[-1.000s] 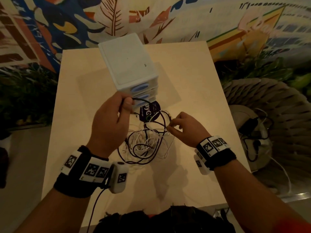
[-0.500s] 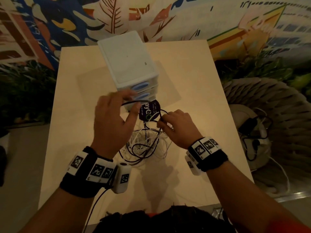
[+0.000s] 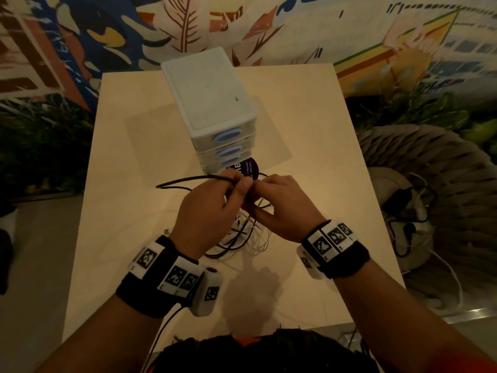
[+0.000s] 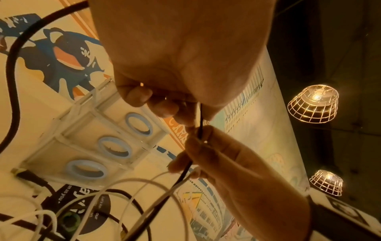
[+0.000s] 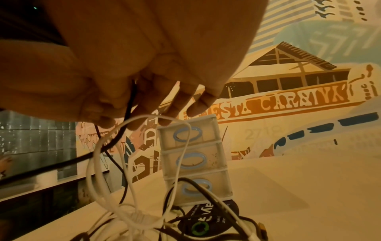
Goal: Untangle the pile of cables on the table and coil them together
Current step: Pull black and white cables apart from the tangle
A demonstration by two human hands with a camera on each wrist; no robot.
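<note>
A tangle of black and white cables [image 3: 242,239] lies on the pale table [image 3: 309,146], partly hidden under my hands. My left hand [image 3: 215,211] pinches a black cable [image 3: 188,181] whose loop sticks out to the left above the table. My right hand [image 3: 279,208] meets it fingertip to fingertip and grips the same black cable [image 4: 185,169] just below. In the left wrist view my left fingers [image 4: 164,106] curl round the strand. In the right wrist view the black cable [image 5: 128,107] runs down from my right fingers [image 5: 144,104], with a white cable loop [image 5: 97,146] hanging in front.
A white three-drawer unit [image 3: 212,103] with blue handles stands just beyond my hands. A dark round sticker [image 3: 250,168] lies at its foot. A ribbed grey seat [image 3: 430,189] with more cables is off the table's right edge. Painted wall behind.
My left hand closed on the black cable and came toward the right hand. The right hand rose to meet it. A black loop now juts out to the left.
</note>
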